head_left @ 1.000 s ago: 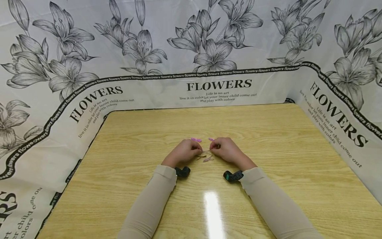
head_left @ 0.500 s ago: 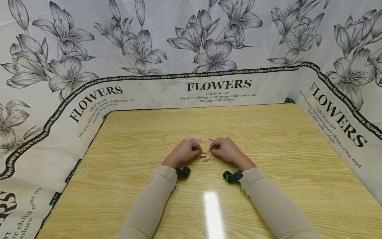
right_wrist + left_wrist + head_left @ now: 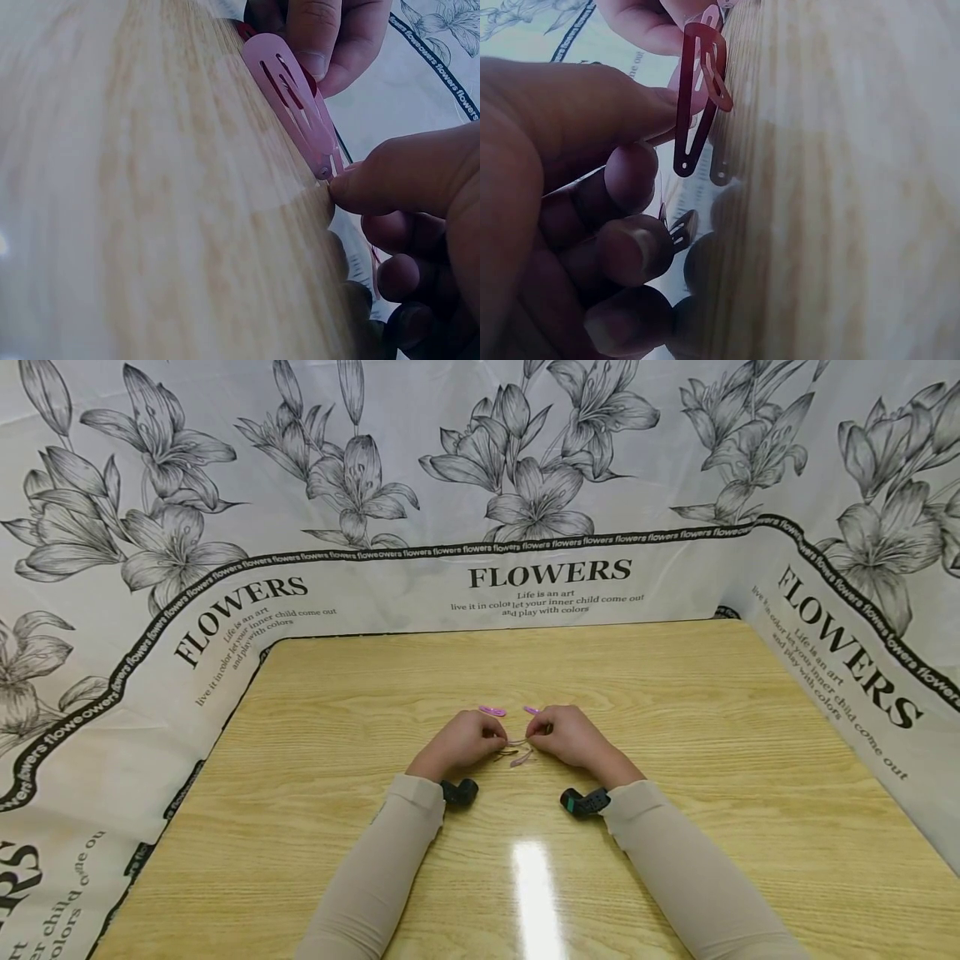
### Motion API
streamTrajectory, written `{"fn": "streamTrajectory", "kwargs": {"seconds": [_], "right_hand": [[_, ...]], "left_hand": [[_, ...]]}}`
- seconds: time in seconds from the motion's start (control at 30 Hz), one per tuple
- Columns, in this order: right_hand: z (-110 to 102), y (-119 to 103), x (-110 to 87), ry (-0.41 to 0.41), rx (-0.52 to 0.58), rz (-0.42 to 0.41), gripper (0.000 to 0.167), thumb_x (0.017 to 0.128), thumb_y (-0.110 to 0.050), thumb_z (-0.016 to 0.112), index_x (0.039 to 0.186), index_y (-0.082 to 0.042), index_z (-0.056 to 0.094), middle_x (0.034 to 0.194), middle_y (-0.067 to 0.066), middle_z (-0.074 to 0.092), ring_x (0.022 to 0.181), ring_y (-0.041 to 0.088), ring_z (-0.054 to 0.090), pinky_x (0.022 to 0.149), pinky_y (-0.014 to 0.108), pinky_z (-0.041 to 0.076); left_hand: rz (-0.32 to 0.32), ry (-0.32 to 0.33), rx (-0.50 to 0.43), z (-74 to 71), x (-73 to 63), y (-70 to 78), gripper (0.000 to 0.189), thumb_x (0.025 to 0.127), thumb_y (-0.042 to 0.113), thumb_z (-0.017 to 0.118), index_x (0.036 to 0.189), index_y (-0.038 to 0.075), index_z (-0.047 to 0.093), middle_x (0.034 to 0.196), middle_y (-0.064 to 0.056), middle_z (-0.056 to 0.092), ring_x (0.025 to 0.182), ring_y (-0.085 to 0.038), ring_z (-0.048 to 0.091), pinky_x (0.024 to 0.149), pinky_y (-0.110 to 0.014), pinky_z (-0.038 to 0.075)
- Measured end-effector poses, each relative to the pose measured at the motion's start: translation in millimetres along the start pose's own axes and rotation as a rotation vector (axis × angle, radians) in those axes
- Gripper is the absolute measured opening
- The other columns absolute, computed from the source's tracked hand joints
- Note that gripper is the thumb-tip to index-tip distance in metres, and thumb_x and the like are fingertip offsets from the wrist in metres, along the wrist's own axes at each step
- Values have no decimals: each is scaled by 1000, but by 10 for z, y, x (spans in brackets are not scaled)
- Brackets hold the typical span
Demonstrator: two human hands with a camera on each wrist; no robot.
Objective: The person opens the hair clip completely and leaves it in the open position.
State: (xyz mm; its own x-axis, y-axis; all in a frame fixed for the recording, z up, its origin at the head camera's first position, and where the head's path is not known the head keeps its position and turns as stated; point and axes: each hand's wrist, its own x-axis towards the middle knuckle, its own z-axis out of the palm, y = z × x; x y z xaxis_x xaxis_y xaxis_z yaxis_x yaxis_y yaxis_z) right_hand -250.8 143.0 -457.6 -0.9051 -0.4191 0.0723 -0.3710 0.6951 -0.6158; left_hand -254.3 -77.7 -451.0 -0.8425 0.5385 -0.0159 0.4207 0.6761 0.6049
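Note:
Several snap hair clips lie around my hands at the middle of the table. Between the hands runs a thin pinkish hair clip (image 3: 517, 742), seen edge-on. Fingers and thumb of my left hand (image 3: 474, 737) pinch its left end; my right hand (image 3: 566, 735) pinches the other end. Nearer to me are a dark red clip (image 3: 684, 105), sprung apart, and a pale pink clip (image 3: 289, 97), which partly hide the pinched one in the wrist views. Beyond the knuckles sit a bright pink clip (image 3: 492, 711) on the left and another pink clip (image 3: 530, 710), partly hidden, on the right.
The wood-grain table (image 3: 360, 693) is glossy, with a light reflection (image 3: 536, 893) at the front. White cloth (image 3: 375, 593) printed with flowers and lettering walls the back and both sides. A black wrist camera (image 3: 585, 802) is strapped to each wrist.

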Motion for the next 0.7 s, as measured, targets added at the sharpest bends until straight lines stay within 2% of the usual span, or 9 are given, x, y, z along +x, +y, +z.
{"fn": "streamTrajectory", "kwargs": {"seconds": [0.33, 0.7], "right_hand": [[-2, 8, -4, 1, 0, 7, 5, 86, -19, 69, 87, -19, 74, 85, -4, 67, 76, 12, 56, 71, 30, 46], [0, 26, 2, 3, 4, -3, 4, 87, -21, 69, 87, -20, 73, 82, -5, 65, 75, 12, 55, 71, 30, 46]], "left_hand": [[-11, -10, -20, -9, 0, 1, 13, 93, 22, 63, 94, 17, 75, 88, 5, 70, 73, -8, 56, 71, -25, 47], [-52, -7, -61, -26, -18, 3, 15, 94, 26, 62, 95, 19, 74, 92, 6, 69, 79, -10, 58, 75, -27, 49]]}}
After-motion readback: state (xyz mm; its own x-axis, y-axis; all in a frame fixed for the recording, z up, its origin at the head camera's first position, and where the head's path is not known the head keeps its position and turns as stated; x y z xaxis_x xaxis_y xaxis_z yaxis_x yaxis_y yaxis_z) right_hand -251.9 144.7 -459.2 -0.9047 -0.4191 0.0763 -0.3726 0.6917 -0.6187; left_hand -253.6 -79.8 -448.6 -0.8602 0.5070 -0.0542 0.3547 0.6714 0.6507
